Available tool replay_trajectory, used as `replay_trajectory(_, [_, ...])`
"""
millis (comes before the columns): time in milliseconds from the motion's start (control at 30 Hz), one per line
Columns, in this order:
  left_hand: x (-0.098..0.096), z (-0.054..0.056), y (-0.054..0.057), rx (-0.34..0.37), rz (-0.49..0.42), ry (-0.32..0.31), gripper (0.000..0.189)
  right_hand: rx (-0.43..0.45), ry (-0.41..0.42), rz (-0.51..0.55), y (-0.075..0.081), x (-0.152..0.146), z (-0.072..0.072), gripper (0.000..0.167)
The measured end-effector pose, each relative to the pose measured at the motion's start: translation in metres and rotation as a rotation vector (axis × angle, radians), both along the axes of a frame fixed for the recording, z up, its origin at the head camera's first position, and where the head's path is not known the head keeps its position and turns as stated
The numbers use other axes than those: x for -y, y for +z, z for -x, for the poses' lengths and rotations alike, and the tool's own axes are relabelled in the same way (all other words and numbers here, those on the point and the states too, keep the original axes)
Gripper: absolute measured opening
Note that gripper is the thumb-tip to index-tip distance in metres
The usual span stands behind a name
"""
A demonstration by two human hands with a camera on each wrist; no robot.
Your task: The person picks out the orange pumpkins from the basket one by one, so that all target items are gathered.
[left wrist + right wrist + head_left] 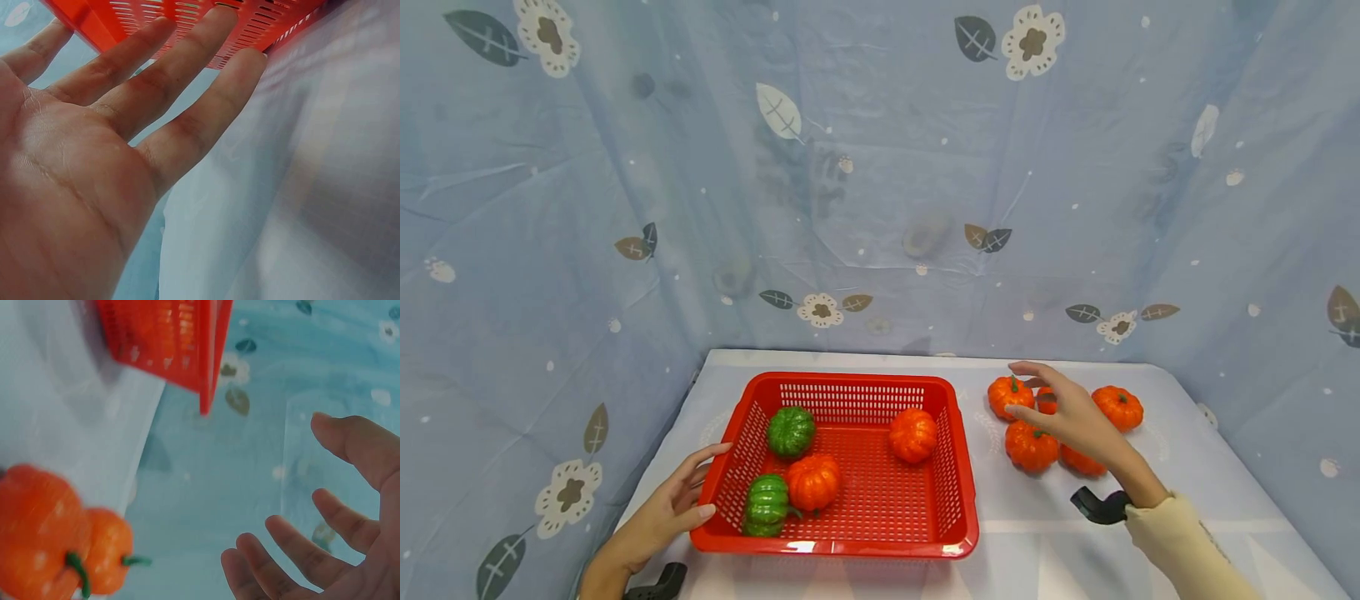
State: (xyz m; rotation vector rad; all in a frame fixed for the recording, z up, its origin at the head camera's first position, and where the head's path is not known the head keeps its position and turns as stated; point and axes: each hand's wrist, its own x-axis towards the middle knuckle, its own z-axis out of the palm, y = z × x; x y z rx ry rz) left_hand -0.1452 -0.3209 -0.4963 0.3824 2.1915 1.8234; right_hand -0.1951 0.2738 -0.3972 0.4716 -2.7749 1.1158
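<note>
A red plastic basket (850,547) holds two green pumpkins (791,432) and two orange pumpkins (913,435). At its left side is my left hand (658,512), fingers extended against the slotted basket wall (262,25) in the left wrist view. My right hand (1071,417) hovers over a group of orange pumpkins (1032,446) to the right of the basket, thumb and fingers spread with nothing between them. It partly covers some of that group. In the right wrist view, two orange pumpkins (103,550) with green stems sit apart from the fingers.
The basket and the loose pumpkins stand on a white-covered table (1000,542). A blue curtain (880,208) printed with leaves and flowers hangs behind and on both sides. A black strap piece (1101,505) is at the right wrist.
</note>
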Motion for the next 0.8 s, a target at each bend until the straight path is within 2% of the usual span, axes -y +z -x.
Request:
replay_trajectory(167, [0.000,-0.001,0.000,0.010,0.002,0.009,0.073,-0.001,0.091,0.008,0.008,0.030,0.009,0.068])
replay_trajectory(433, [-0.001,-0.001,0.000,0.018,0.002,0.019,0.072,-0.047,0.248,0.005,0.012,0.073,0.018,0.064])
replay_trajectory(800, [-0.004,-0.001,0.002,0.031,0.032,0.050,0.074,-0.024,0.432,-0.026,0.014,0.135,0.024,0.064])
